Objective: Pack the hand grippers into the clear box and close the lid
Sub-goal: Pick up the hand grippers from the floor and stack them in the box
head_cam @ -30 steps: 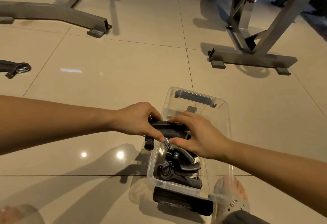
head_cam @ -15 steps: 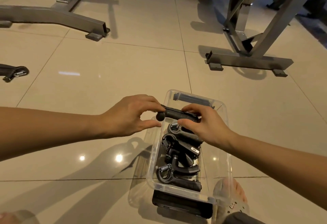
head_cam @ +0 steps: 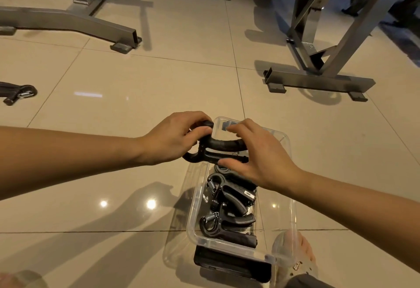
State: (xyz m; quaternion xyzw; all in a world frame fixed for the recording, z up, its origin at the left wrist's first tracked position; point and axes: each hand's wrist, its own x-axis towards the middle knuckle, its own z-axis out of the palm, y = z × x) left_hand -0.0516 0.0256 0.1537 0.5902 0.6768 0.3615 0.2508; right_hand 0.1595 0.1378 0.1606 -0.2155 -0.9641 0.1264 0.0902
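Observation:
A clear plastic box (head_cam: pixel 292 215) stands open on the tiled floor in front of me. Several black hand grippers (head_cam: pixel 229 206) with steel springs lie inside it, stacked toward its left side. Over the far end of the box I hold another black hand gripper (head_cam: pixel 223 145) sideways. My left hand (head_cam: pixel 172 140) grips its spring end at the box's left rim. My right hand (head_cam: pixel 256 156) has thumb and fingers around its two handles. The far wall of the box is partly hidden behind my hands.
A black flat object (head_cam: pixel 231 265) lies under the near end of the box. My foot in a sandal (head_cam: pixel 295 256) is at the box's near right corner. Grey steel gym frames (head_cam: pixel 318 81) (head_cam: pixel 68 24) stand on the floor beyond. A black strap with a clip (head_cam: pixel 18 93) lies at far left.
The held hand gripper has turned so both handles show, and it sits slightly lower over the box's far end. My right hand has shifted to wrap the handles.

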